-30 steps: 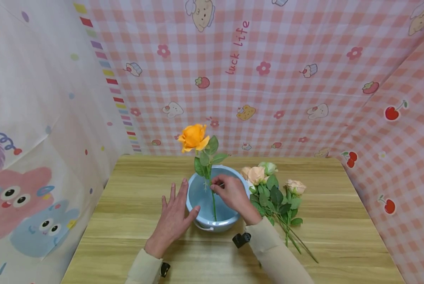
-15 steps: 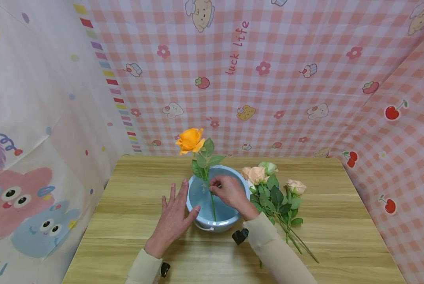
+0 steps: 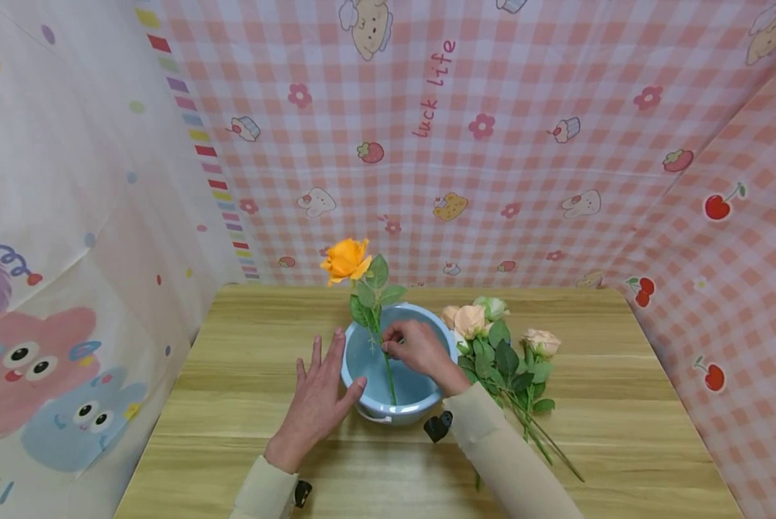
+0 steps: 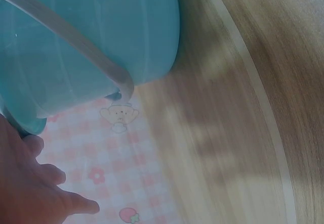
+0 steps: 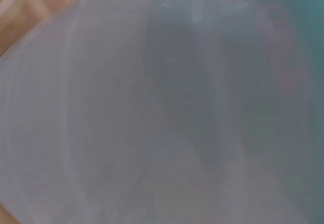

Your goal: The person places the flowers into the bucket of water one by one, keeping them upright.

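Note:
Over the light blue bucket [image 3: 414,411], my right hand [image 3: 417,349] pinches the green stem of an orange rose [image 3: 347,260]. The stem's lower end reaches down inside the bucket, and the bloom leans left above the far rim. My left hand [image 3: 319,393] lies with spread fingers along the bucket's left rim. In the left wrist view, the fingers [image 4: 50,173] show beside the rim, and a pale handle [image 4: 71,34] hangs across the bucket's side. The right wrist view is filled by the bucket's blurred wall [image 5: 126,107]; the right hand is hidden there.
Several peach and whitish roses [image 3: 469,321] with green leaves lie right of the bucket, their stems [image 3: 547,436] pointing toward the front right. The wooden table [image 3: 232,375] meets a pink checked cloth [image 3: 524,166] behind and a white patterned cloth [image 3: 70,216] at left.
The orange rose's bloom has tilted a little left and down, with my right hand shifting slightly left along with it. My left hand and the bucket have stayed in place.

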A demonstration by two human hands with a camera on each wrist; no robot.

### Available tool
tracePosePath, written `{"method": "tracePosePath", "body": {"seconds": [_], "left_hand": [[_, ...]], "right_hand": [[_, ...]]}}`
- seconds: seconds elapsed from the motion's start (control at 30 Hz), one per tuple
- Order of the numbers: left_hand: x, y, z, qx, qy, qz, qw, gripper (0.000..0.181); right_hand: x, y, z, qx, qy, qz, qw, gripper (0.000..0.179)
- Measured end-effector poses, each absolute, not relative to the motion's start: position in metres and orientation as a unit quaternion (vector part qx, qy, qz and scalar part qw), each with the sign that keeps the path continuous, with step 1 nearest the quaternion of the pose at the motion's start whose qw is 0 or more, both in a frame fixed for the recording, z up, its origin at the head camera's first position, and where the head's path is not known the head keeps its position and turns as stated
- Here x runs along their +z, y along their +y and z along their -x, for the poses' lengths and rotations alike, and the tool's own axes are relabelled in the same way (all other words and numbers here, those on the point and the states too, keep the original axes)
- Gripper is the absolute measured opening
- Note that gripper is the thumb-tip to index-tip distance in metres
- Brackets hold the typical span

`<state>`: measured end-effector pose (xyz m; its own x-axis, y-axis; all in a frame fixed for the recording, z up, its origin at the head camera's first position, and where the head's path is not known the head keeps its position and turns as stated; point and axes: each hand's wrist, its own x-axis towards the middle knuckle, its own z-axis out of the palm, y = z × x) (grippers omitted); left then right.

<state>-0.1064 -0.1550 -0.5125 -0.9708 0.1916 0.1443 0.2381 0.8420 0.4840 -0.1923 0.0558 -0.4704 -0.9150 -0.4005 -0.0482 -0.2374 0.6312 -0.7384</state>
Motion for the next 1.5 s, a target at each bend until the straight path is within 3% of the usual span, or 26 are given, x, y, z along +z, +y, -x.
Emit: {"method": "tracePosePath", "body": {"seconds": [1.07,1.5], "left_hand": [[-0.512,-0.154,0.106,-0.267,-0.956,0.111,0.040,0.087],[-0.513,-0.154,0.106,-0.266,-0.956,0.111,0.046,0.086]], "right_hand": [[-0.474,0.057,0.200,-0.387,0.899,0.160,0.128,0.009],[-0.457,0.074,0.183,-0.444,0.882,0.139,0.069,0.023]]}}
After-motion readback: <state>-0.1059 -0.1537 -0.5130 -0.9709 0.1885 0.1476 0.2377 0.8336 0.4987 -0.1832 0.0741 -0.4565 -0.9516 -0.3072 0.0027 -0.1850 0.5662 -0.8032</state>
